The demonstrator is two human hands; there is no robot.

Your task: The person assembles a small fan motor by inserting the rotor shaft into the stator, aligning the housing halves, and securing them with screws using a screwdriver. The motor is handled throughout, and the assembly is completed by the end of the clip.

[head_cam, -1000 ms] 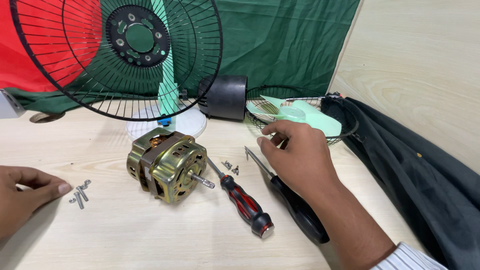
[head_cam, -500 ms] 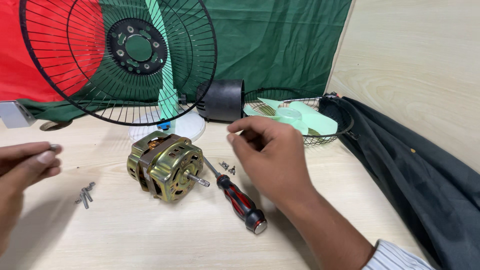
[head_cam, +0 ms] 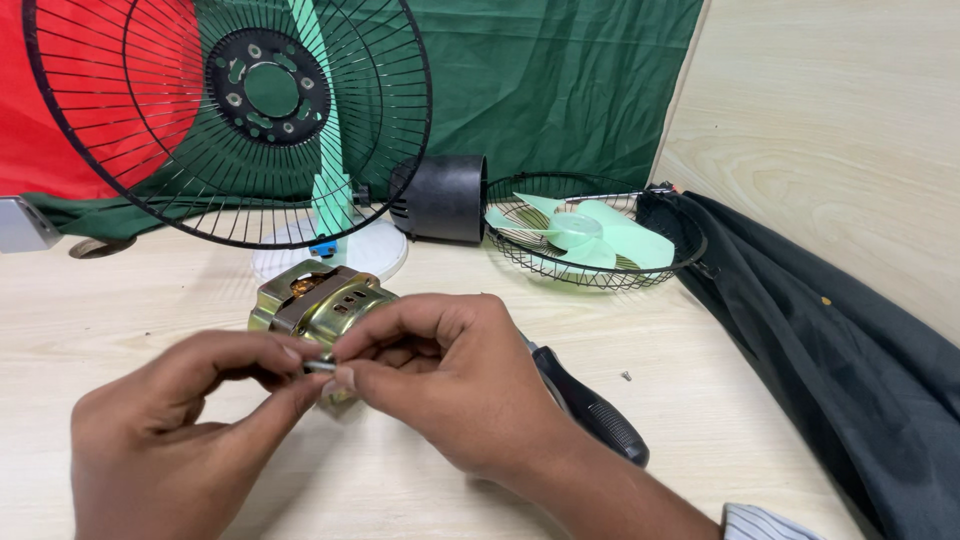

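A brass-coloured fan motor [head_cam: 318, 300] lies on the pale wooden table [head_cam: 100, 300], partly hidden behind my hands. My left hand [head_cam: 190, 430] and my right hand [head_cam: 450, 385] meet just in front of the motor. Their fingertips pinch a small silver screw [head_cam: 320, 366] between them. A screwdriver with a black handle [head_cam: 590, 408] lies on the table under and to the right of my right wrist; its shaft is hidden.
A black wire fan guard [head_cam: 230, 115] on a green stand rises at the back left. A black motor cover [head_cam: 445, 198] lies behind, next to a second guard [head_cam: 590, 262] holding a green fan blade [head_cam: 585, 232]. Dark cloth [head_cam: 840, 360] drapes on the right. One tiny screw [head_cam: 626, 376] lies loose.
Both hands have come together in front of the motor. The left hand moved in from the far left, the right from above the screwdriver, and they now pinch a small screw.
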